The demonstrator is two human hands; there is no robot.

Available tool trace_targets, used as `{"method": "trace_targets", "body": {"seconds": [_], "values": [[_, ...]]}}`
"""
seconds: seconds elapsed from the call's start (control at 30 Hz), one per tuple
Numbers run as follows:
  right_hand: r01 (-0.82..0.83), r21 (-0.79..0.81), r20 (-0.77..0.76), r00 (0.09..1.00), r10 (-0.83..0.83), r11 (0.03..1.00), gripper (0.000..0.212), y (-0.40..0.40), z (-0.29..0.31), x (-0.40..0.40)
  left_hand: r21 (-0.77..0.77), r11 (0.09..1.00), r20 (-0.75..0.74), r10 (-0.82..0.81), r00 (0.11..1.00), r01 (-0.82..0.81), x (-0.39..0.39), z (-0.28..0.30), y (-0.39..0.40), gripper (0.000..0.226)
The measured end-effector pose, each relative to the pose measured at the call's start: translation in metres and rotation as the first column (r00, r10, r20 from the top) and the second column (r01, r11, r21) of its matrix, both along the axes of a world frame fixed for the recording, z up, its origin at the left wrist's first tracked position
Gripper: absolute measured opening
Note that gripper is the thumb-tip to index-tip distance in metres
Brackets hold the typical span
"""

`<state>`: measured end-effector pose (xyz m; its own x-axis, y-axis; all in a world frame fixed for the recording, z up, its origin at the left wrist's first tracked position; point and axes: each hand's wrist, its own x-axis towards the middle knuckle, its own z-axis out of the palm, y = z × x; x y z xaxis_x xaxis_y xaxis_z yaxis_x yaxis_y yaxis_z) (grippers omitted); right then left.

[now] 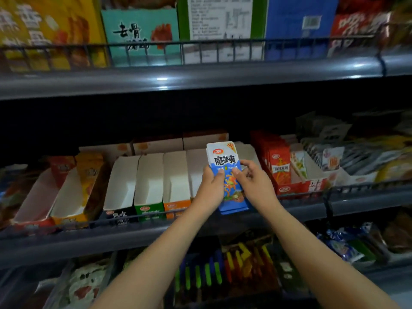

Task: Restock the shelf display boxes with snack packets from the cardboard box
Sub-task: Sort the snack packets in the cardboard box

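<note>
1. Object in hand: a stack of blue-and-white foil snack packets [227, 175], held upright in front of the middle shelf [334, 208]. Long axis runs 12 to 6 o'clock, printed face toward the camera, top edge tipped slightly toward 11.

2. Left hand [210, 188]: grip closed on the stack's left edge at its lower half, thumb across the front face, fingers hidden behind.

3. Right hand [254, 181]: grip closed on the right edge at about the same height, thumb pinching the front face. Both hands are at the stack; neither is free.

4. Target: the row of empty white-lined cardboard display boxes [151, 179] on that shelf. They open upward and lean back, channels running front to back.

5. Key relation: the stack overlaps the rightmost empty box [196, 168] of the row. That box lies at roughly 10 o'clock from the grip, just behind the packets. Left hand is nearer to it. Its front panel is hidden by the hands, so colour match cannot be checked.

6. At 3 o'clock, the red display box [296, 186] already holds red packets.

7. Judgement: packets' long axis already suits standing them in the channel; a short forward-and-down move should seat them.

8. The cardboard supply box is not in view.
</note>
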<state>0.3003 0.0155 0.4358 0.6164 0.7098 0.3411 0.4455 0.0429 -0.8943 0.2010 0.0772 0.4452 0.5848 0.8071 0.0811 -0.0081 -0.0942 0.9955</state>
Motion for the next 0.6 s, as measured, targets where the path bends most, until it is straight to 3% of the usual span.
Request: {"method": "trace_targets", "body": {"seconds": [0.17,0.37,0.6], "values": [[0.126,0.044,0.113,0.985,-0.13,0.991,0.032,0.03,0.015,0.05,0.16,0.986,-0.013,0.039,0.999,-0.037,0.054,0.017,0.031,0.008],[0.211,0.046,0.047,0.976,-0.213,0.976,0.037,0.062,0.035,0.105,0.245,0.956,-0.068,0.183,0.981,-0.162,0.102,0.03,0.067,0.018],[0.18,0.01,0.002,0.984,-0.18,0.984,0.037,0.088,0.027,0.139,0.319,0.935,0.035,0.15,0.988,-0.154,0.123,0.02,0.086,0.032]]}}
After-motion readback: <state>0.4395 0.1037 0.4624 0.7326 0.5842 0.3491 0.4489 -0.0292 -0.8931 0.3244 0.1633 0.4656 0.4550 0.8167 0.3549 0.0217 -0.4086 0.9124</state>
